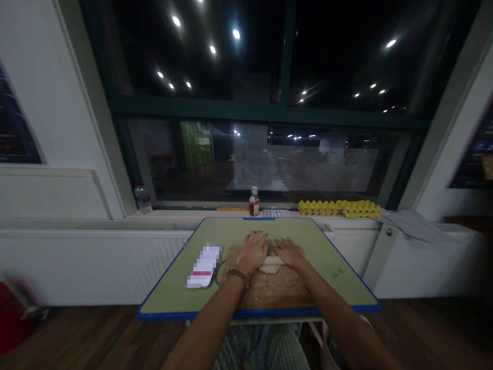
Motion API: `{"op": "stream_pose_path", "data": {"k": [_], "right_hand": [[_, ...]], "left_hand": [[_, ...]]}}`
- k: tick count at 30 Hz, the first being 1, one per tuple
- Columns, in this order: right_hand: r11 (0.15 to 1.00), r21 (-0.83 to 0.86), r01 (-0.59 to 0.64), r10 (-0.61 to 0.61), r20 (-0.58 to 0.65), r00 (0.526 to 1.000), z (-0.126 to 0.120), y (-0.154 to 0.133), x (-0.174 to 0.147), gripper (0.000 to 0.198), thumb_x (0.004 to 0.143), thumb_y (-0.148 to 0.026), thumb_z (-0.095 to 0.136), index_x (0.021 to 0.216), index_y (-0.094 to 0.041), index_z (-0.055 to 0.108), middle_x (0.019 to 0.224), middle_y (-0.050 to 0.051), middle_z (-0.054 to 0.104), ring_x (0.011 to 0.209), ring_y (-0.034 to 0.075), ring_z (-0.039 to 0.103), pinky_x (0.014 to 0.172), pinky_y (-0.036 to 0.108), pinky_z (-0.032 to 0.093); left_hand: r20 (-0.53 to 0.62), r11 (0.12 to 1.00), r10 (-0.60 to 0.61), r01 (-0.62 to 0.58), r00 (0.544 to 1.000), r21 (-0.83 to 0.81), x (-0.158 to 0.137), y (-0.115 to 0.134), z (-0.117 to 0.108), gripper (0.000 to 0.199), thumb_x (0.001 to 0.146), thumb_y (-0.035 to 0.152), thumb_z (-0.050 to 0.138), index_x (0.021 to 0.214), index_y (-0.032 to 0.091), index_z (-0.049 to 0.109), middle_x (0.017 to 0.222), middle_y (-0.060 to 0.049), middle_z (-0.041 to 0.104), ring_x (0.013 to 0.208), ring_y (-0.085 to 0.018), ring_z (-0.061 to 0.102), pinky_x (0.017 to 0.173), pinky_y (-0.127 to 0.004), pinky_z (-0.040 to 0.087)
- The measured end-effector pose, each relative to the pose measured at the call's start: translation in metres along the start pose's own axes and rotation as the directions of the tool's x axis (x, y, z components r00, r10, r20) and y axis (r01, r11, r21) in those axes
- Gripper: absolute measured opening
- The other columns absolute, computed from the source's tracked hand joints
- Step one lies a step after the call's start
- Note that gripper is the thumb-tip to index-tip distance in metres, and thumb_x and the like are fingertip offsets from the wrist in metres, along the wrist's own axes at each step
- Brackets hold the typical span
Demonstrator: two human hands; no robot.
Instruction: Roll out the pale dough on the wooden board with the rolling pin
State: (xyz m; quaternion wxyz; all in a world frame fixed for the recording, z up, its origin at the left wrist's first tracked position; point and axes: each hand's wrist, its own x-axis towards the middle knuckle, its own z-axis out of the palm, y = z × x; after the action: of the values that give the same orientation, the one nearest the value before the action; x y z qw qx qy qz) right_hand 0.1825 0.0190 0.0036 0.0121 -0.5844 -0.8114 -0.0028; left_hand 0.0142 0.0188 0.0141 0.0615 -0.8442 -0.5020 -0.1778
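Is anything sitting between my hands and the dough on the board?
Nothing visible. The left hand and the right hand lie side by side, pressing on a roller over the pale dough on the wooden board.

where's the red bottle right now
In the head view the red bottle stands on the windowsill, just past the table, left of the yellow egg trays.

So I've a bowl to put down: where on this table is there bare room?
The green table is bare right of the wooden board, out to its blue edge, and along the far strip past the hands. The middle is crowded: left hand and right hand press on dough on the board, with a phone on its left.
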Motion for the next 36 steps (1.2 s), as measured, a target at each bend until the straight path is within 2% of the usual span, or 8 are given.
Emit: {"op": "stream_pose_path", "data": {"k": [4,7,14,19,21,24,30,36], "right_hand": [[0.998,0.013,-0.057,0.056,0.042,0.998,0.001,0.005,0.01,0.042,0.097,-0.042,0.037,0.131,-0.034,0.06,0.151,0.005,0.042,0.141,0.025,0.035,0.116,0.047,0.018],[0.995,0.044,-0.092,0.093,-0.019,0.995,0.004,0.009,0.017,0.043,0.096,-0.042,0.038,0.13,-0.028,0.061,0.149,0.007,0.046,0.14,0.023,0.037,0.115,0.045,0.018],[0.949,0.254,-0.186,0.232,-0.164,0.959,0.012,0.017,0.034,0.054,0.092,-0.039,0.045,0.136,-0.009,0.053,0.138,0.017,0.055,0.133,0.024,0.042,0.111,0.037,0.027],[0.947,0.249,0.205,-0.066,-0.474,0.878,0.008,0.018,0.02,0.04,0.092,-0.033,0.049,0.126,-0.016,0.062,0.128,0.009,0.061,0.124,0.02,0.046,0.108,0.034,0.032],[0.926,0.154,0.344,-0.228,-0.499,0.836,0.007,0.015,0.01,0.033,0.092,-0.036,0.052,0.118,-0.02,0.066,0.122,0.007,0.064,0.119,0.02,0.049,0.106,0.035,0.035],[0.904,0.066,0.423,-0.351,-0.449,0.821,0.005,0.011,0.0,0.034,0.091,-0.046,0.056,0.113,-0.025,0.069,0.115,0.004,0.067,0.112,0.019,0.052,0.103,0.035,0.037],[0.921,-0.004,0.389,-0.358,-0.404,0.842,0.005,0.004,-0.001,0.037,0.091,-0.053,0.056,0.108,-0.022,0.069,0.113,0.006,0.067,0.111,0.021,0.054,0.099,0.035,0.039],[0.985,-0.028,0.168,-0.162,-0.457,0.875,0.001,0.006,-0.002,0.032,0.095,-0.044,0.052,0.104,-0.016,0.064,0.104,0.009,0.067,0.1,0.022,0.06,0.088,0.032,0.044]], "left_hand": [[-0.07,0.993,-0.115,0.116,0.991,0.001,0.003,0.0,0.001,0.051,0.095,0.028,0.031,0.14,0.01,0.045,0.139,-0.014,0.052,0.129,-0.03,0.04,0.108,-0.045,0.031],[-0.102,0.986,-0.165,0.164,0.981,-0.012,0.002,0.0,0.002,0.049,0.095,0.028,0.031,0.137,0.01,0.046,0.134,-0.015,0.055,0.126,-0.03,0.042,0.104,-0.045,0.034],[-0.237,0.999,-0.052,0.05,0.97,-0.014,-0.007,-0.002,0.007,0.036,0.094,0.027,0.041,0.124,0.015,0.056,0.124,-0.011,0.062,0.119,-0.027,0.049,0.107,-0.044,0.03],[-0.328,0.998,-0.046,0.028,0.944,-0.059,-0.011,-0.002,0.005,0.025,0.093,0.02,0.044,0.114,0.022,0.058,0.121,-0.005,0.065,0.117,-0.024,0.051,0.105,-0.045,0.03],[-0.338,0.996,-0.051,0.022,0.94,-0.089,-0.012,-0.002,0.002,0.024,0.093,0.019,0.044,0.113,0.023,0.058,0.12,-0.004,0.065,0.116,-0.023,0.051,0.102,-0.045,0.031],[-0.348,0.992,-0.065,0.024,0.935,-0.121,-0.013,-0.002,-0.003,0.024,0.093,0.017,0.045,0.112,0.025,0.057,0.12,-0.002,0.065,0.115,-0.023,0.051,0.099,-0.044,0.033],[-0.345,0.991,-0.033,-0.013,0.938,-0.13,-0.015,0.0,-0.008,0.021,0.093,0.017,0.045,0.106,0.026,0.059,0.122,-0.002,0.064,0.115,-0.024,0.05,0.097,-0.044,0.032],[-0.369,0.988,-0.013,-0.046,0.929,-0.15,-0.015,-0.002,-0.003,0.018,0.09,0.015,0.049,0.101,0.024,0.06,0.13,-0.003,0.06,0.116,-0.024,0.048,0.097,-0.044,0.033]]}}
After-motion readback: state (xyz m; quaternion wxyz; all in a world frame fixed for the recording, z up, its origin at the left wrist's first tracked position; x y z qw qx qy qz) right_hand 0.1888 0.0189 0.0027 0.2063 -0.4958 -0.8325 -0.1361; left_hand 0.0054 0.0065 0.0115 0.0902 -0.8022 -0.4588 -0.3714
